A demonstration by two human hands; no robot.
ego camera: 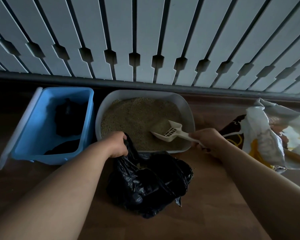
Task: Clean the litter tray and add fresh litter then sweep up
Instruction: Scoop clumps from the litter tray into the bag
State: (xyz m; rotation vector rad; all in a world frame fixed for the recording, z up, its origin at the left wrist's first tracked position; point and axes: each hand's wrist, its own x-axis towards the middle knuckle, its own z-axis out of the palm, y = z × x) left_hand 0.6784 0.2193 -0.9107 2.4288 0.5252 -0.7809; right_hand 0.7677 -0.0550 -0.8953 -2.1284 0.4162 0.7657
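A grey litter tray point(186, 108) full of tan litter point(135, 116) stands on the wooden floor by the railing. My right hand point(209, 140) grips the handle of a cream slotted scoop point(170, 131), whose blade lies in the litter at the tray's near right with some litter in it. My left hand point(117, 144) holds the rim of a black plastic bag point(149, 182) that sits crumpled on the floor just in front of the tray.
A blue plastic bin point(35, 129) with dark items inside stands left of the tray. An opened white and yellow litter sack point(267, 135) lies at the right. A white slatted railing point(145, 40) runs along the back.
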